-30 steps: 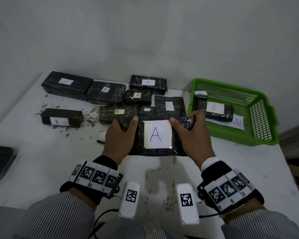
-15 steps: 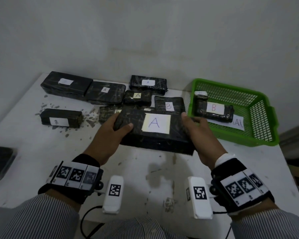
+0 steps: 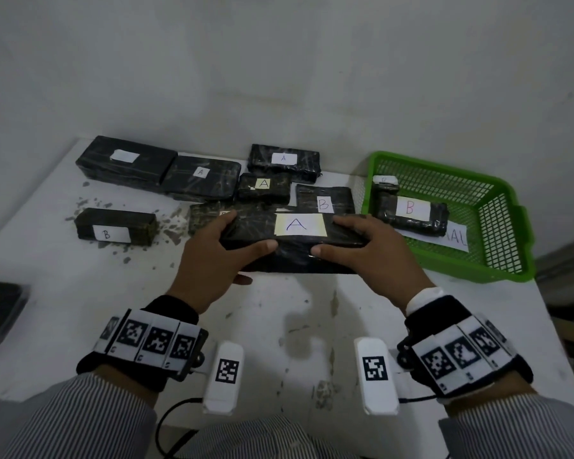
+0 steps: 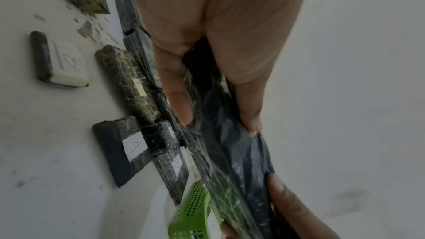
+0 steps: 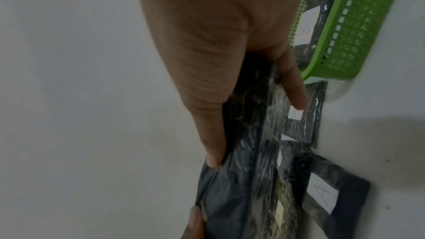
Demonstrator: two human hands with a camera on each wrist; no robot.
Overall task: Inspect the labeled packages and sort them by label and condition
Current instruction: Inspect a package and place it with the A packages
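Observation:
I hold a flat black wrapped package point(image 3: 295, 258) with a large "A" label point(image 3: 299, 225) above the table's middle, tilted so its near side faces me. My left hand point(image 3: 247, 231) grips its left end and my right hand point(image 3: 328, 235) grips its right end, thumbs on the near face and fingers over the top. In the left wrist view the package point(image 4: 232, 154) sits between my thumb and fingers point(image 4: 181, 114). In the right wrist view the package point(image 5: 239, 188) is gripped the same way. Its underside is hidden.
Several black packages lie behind: a "B" one point(image 3: 113, 226) at left, a blank-labelled one point(image 3: 126, 160), "A" ones point(image 3: 201, 175) point(image 3: 284, 159) point(image 3: 264, 185), a "B" one point(image 3: 323, 202). A green basket point(image 3: 497, 233) at right holds a "B" package point(image 3: 410, 210). Crumbs point(image 3: 173, 226) dot the table.
The "A" package has come up off the table and tipped, its label face turning upward and away. Both hands shifted from its far corners to its ends.

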